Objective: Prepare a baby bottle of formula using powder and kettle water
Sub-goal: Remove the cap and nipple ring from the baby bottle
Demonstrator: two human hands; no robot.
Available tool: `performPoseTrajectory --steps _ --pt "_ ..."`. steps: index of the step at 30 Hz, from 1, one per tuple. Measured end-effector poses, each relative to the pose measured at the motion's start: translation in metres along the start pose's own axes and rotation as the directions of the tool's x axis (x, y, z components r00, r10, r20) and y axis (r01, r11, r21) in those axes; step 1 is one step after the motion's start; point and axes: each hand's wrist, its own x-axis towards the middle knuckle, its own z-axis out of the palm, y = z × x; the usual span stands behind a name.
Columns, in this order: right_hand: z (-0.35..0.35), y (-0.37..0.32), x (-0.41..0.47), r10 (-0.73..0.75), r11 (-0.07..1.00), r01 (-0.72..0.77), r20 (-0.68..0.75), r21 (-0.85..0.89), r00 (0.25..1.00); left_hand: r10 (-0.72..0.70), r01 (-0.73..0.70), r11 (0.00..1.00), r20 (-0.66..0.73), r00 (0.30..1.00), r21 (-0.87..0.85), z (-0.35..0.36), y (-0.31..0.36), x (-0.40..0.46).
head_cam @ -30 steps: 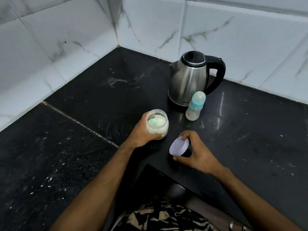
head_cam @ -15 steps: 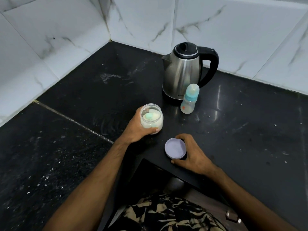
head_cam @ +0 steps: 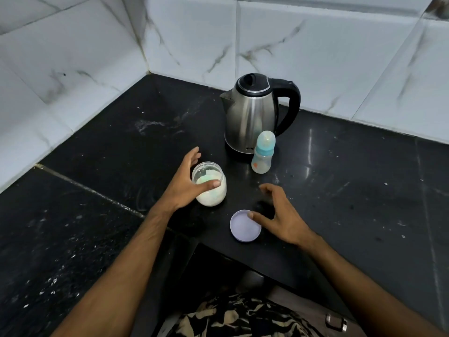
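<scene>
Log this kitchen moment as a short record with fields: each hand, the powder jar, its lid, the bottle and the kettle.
left hand: thumb on the jar's front, fingers opened out behind it
right hand: spread above the counter, thumb tip at the lid's edge, holding nothing
powder jar: open, upright, white powder inside
lid: flat on the counter, near its front edge
baby bottle: upright, capped, in front of the kettle
kettle: lid closed, near the wall

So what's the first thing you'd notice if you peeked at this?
Probably the shiny steel kettle with a black handle, standing near the back corner of the black stone counter. Just in front sits a small baby bottle with a blue collar. Nearer, the left hand touches an open clear jar of white powder, its lilac round lid beside the right hand.
</scene>
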Motion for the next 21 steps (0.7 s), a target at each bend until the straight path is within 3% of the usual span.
performPoseTrajectory --steps 6,9,16,21 --pt "-0.036 -0.011 0.045 -0.06 0.998 0.05 -0.31 -0.041 0.949 0.137 -0.134 0.979 -0.007 0.991 0.152 0.012 0.039 0.027" --pt "-0.056 -0.021 0.076 -0.09 0.995 0.069 -0.381 -0.068 0.92 0.207 -0.202 0.957 -0.002 0.978 0.21 0.028 0.053 0.035" --pt "-0.071 -0.033 0.121 -0.105 0.939 0.055 -0.13 -0.339 0.986 0.293 -0.292 0.936 0.025 0.956 0.196 0.065 0.066 0.038" --pt "-0.072 -0.031 0.111 -0.113 0.942 0.063 -0.134 -0.33 0.985 0.285 -0.284 0.943 0.021 0.958 0.174 0.083 0.06 0.036"
